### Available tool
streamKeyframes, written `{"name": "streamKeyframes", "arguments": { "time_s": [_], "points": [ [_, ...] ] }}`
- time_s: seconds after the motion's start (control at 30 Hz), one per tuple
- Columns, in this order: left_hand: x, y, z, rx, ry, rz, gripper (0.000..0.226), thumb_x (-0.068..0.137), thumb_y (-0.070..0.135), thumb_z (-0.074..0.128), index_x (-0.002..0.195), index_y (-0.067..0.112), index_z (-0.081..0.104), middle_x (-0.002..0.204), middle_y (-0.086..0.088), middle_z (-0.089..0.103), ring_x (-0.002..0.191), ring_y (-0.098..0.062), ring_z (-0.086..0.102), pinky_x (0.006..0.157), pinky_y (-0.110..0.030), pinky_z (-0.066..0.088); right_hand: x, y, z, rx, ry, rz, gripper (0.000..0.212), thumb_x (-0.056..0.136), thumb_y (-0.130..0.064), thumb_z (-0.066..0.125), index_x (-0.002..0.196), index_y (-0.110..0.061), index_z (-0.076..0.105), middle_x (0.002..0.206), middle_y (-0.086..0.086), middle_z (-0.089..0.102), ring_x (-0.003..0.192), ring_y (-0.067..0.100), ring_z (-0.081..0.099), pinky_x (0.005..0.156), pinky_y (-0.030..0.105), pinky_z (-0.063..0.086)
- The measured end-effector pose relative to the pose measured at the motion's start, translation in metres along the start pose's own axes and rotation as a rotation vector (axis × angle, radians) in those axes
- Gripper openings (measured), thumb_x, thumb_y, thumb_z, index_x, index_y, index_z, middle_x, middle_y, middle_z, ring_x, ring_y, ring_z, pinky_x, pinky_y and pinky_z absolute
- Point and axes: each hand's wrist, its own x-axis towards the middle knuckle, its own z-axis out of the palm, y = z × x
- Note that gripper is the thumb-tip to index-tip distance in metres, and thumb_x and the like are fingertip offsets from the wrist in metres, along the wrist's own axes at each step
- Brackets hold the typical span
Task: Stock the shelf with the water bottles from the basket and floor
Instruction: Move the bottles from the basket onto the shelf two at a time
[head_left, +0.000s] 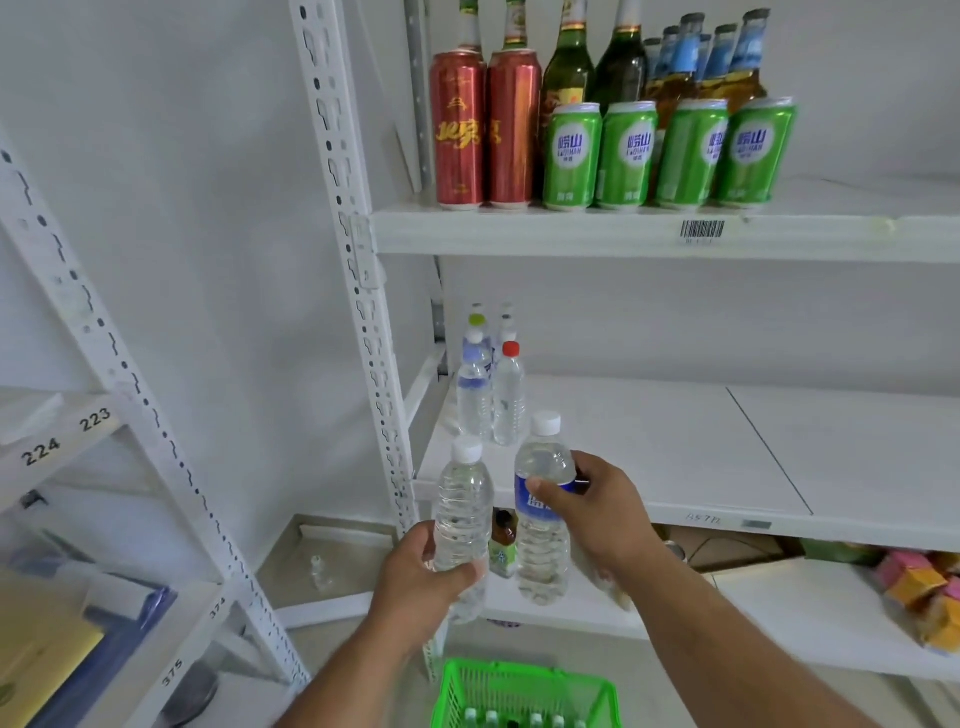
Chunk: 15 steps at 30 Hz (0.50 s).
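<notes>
- Head view: the green plastic mesh basket (524, 691) is cut off by the bottom edge; only white caps of the bottles inside show.
- The left hand (423, 582) grips an unlabelled clear plastic water bottle (462, 514) near its base.
- The right hand (597, 509) grasps a blue-labelled clear water bottle (543, 519) around its label; both bottles are upright, in front of the white middle shelf (649, 447).
- Four water bottles (491, 384) cluster at that shelf's back left; the rear ones are partly hidden.
- Red cans (485, 130) and green cans (670, 153) line the shelf above.

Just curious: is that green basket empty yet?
No. White bottle caps show inside the green basket at the bottom edge.
</notes>
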Motion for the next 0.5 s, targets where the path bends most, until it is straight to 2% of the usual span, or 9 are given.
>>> {"name": "streamKeyframes", "arguments": {
  "time_s": [0.17, 0.37, 0.43, 0.5],
  "points": [
    [0.016, 0.004, 0.015, 0.021, 0.023, -0.007, 0.056, 0.051, 0.035, 0.086, 0.104, 0.032, 0.067, 0.099, 0.011, 0.076, 0.096, -0.011, 0.070, 0.089, -0.040, 0.056, 0.023, -0.001, -0.009, -0.012, -0.028, -0.031, 0.026, 0.082, -0.038, 0.076, 0.107, -0.031, 0.071, 0.095, -0.016, 0.074, 0.087, 0.003, 0.069, 0.076, 0.025, 0.057],
    [0.048, 0.004, 0.018, 0.091, 0.015, 0.021, 0.039, 0.069, 0.011, 0.085, 0.099, 0.029, 0.068, 0.092, 0.016, 0.076, 0.085, -0.001, 0.071, 0.067, -0.013, 0.052, 0.054, -0.002, -0.007, 0.001, -0.044, -0.042, 0.021, 0.084, -0.038, 0.075, 0.104, -0.032, 0.072, 0.093, -0.017, 0.074, 0.085, 0.002, 0.069, 0.072, 0.020, 0.053],
    [0.063, 0.004, 0.016, 0.105, 0.014, 0.034, 0.036, 0.070, 0.011, 0.084, 0.097, 0.029, 0.068, 0.090, 0.021, 0.074, 0.081, 0.005, 0.068, 0.061, -0.006, 0.047, 0.068, -0.001, -0.003, -0.006, -0.027, -0.041, 0.021, 0.084, -0.035, 0.075, 0.104, -0.030, 0.072, 0.093, -0.014, 0.075, 0.085, 0.004, 0.069, 0.072, 0.020, 0.052],
    [0.081, 0.002, 0.012, 0.123, 0.013, 0.041, 0.035, 0.069, 0.015, 0.085, 0.096, 0.031, 0.068, 0.090, 0.023, 0.074, 0.080, 0.008, 0.067, 0.062, -0.006, 0.047, 0.082, 0.000, 0.002, -0.015, 0.000, -0.026, 0.022, 0.084, -0.034, 0.076, 0.105, -0.029, 0.073, 0.092, -0.013, 0.075, 0.086, 0.005, 0.069, 0.075, 0.023, 0.054]
  ]
}}
